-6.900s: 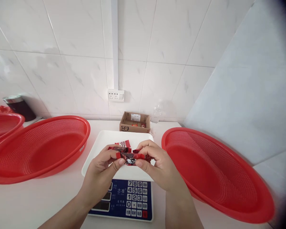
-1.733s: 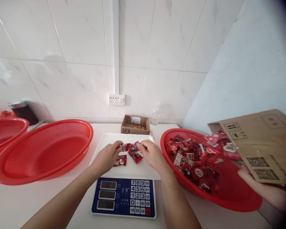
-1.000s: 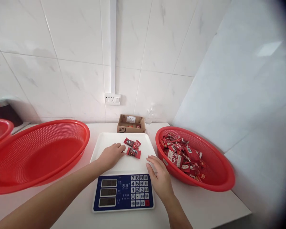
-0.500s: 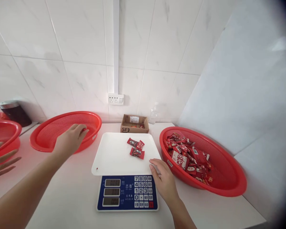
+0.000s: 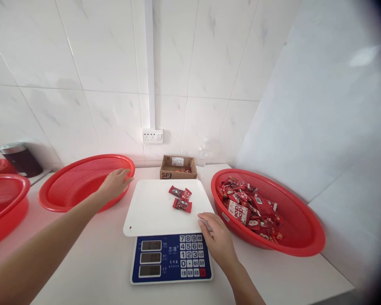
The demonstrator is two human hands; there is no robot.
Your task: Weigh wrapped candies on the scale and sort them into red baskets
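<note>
Poising left grip (image 5: 127,177) half-open by basket (image 5: 85,186), seemingly empty | resting right grip (image 5: 202,223) loosely open, empty, at pan (image 5: 152,207) edge | lying between, nearer right: packets (image 5: 182,205)

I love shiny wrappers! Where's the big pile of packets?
At right in the head view, the pile lies in a red basket, right of the scale.

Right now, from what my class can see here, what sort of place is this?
Probably a small weighing or packing station: a digital scale with small red packets on it, and beside it a perforated red basket holding a heap of similar packets.
</note>
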